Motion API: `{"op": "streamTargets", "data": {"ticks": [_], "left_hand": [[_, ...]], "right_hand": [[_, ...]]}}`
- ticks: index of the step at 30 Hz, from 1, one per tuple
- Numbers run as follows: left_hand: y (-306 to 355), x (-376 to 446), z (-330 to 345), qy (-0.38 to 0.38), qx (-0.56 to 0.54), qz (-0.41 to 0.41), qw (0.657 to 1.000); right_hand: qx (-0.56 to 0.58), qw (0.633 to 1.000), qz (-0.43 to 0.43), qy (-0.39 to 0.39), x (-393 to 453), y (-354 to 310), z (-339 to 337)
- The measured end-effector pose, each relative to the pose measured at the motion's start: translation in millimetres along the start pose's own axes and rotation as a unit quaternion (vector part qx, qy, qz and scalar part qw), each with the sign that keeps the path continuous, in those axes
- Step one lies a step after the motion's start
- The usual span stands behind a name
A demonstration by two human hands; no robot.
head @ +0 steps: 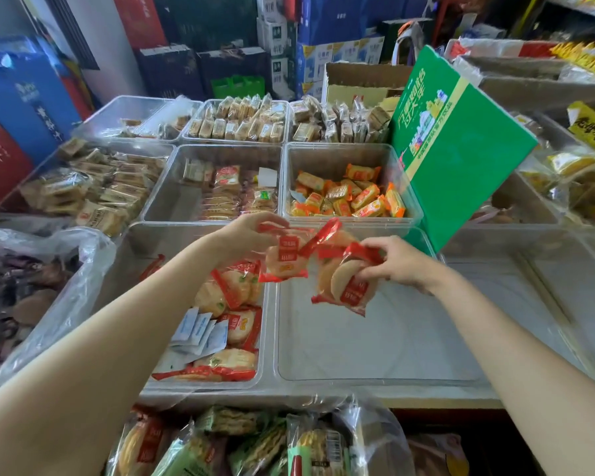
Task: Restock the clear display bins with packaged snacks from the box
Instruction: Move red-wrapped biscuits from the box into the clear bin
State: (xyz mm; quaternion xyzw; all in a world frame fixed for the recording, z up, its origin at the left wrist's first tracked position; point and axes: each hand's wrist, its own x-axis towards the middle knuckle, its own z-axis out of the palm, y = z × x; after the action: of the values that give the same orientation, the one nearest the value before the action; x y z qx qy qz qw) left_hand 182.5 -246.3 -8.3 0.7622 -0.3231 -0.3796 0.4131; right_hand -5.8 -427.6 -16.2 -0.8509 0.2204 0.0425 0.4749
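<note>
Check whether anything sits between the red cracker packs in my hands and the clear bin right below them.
Nothing visible does. The left hand and right hand hold the red cracker packs in open air above the clear bin, whose top is uncovered. The green box leans off to the right, behind it.

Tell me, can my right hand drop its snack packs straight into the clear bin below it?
Probably yes. The right hand holds its red rice cracker packs right above the near clear bin, which is open-topped with nothing between them.
</note>
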Motion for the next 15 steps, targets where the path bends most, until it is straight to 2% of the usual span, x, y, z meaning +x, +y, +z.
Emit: {"op": "streamTargets", "data": {"ticks": [3, 5, 8, 10, 12, 14, 15], "left_hand": [[-9, 6, -5, 0.079, -0.109, -0.041, 0.990], [-11, 10, -3, 0.116, -0.173, -0.054, 0.977], [-14, 18, 3, 0.191, -0.239, -0.054, 0.950], [-15, 28, 12, 0.234, -0.323, -0.063, 0.915], [-14, 39, 28, 0.247, -0.408, -0.070, 0.876], [-10, 50, 48, 0.250, -0.469, -0.070, 0.844], [-9, 54, 58, 0.248, -0.472, -0.070, 0.843]], "right_hand": [[0.225, 0.972, 0.040, 0.060, 7, 15, -2], [0.340, 0.935, 0.056, 0.084, 13, 20, -2], [0.483, 0.870, 0.061, 0.073, 18, 18, 6], [0.560, 0.826, 0.054, 0.037, 22, 14, 17], [0.621, 0.781, 0.058, 0.008, 30, 9, 34], [0.655, 0.752, 0.071, 0.018, 42, 1, 52], [0.668, 0.740, 0.073, 0.036, 48, -4, 59]]}}
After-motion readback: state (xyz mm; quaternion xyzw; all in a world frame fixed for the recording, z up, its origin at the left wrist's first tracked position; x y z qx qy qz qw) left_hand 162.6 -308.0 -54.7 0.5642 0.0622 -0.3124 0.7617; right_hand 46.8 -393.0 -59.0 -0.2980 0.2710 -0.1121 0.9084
